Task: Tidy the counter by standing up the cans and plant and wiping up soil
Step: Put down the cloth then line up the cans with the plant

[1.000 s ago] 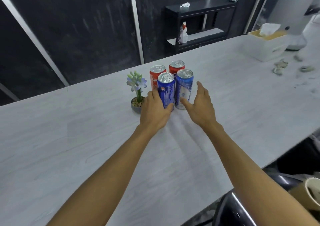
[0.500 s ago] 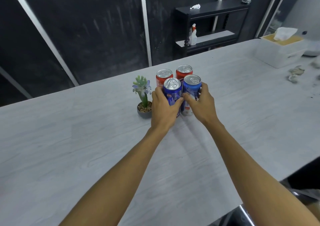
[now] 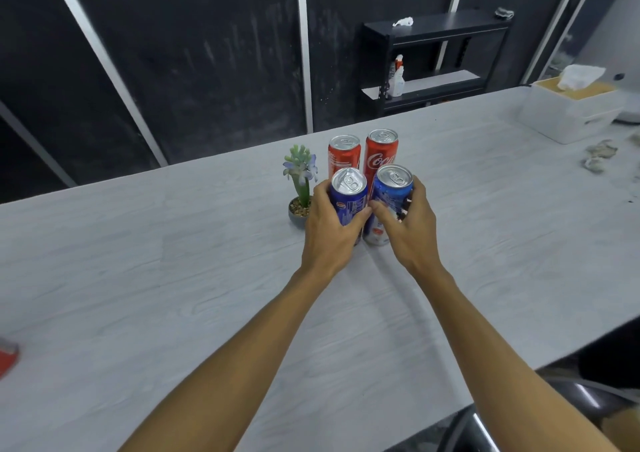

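Several cans stand upright in a tight cluster on the pale counter (image 3: pixel 173 261). My left hand (image 3: pixel 329 230) is wrapped around the left blue can (image 3: pixel 349 192). The right blue can (image 3: pixel 393 188) is gripped by my right hand (image 3: pixel 408 230). Behind them stand two red cans, one on the left (image 3: pixel 344 152) and one on the right (image 3: pixel 381 150). A small plant (image 3: pixel 300 181) with pale blue flowers stands upright in a grey pot just left of the cans, beside my left hand.
A white tissue box (image 3: pixel 568 112) sits at the far right, with crumpled bits (image 3: pixel 599 155) lying next to it. A red object (image 3: pixel 7 358) shows at the left edge. A dark shelf (image 3: pixel 433 60) with a spray bottle stands behind the counter.
My right hand went from open beside the right blue can to closed around it. My left hand has kept hold of the left blue can. The camera view shifted.
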A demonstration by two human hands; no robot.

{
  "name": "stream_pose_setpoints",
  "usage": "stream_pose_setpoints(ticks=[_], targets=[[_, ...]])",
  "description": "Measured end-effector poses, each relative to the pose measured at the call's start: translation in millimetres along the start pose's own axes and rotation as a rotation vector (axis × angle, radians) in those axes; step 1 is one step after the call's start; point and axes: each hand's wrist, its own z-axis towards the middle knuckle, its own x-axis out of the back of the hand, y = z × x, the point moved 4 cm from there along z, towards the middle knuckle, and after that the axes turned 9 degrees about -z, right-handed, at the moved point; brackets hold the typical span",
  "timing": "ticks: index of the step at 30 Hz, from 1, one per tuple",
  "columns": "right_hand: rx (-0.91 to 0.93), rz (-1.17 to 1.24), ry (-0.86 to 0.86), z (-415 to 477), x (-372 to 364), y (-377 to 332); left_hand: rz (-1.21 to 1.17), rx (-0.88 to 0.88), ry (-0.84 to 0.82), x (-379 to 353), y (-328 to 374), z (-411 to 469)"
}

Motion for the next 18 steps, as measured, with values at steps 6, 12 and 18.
stream_pose_setpoints(ticks=[6, 12, 18], targets=[[0.032, 0.018, -0.055, -20.1, -25.3, -23.8, 0.039, -0.009, 0.054, 47.2, -0.4, -15.0], [0.09, 0.037, -0.135, -43.9, -70.9, -65.3, 0.072, -0.011, 0.173, 119.5, 2.0, -31.6], [0.134, 0.062, -0.232, -76.2, -123.2, -106.5, 0.104, 0.014, 0.296, 199.6, 1.3, -58.1]])
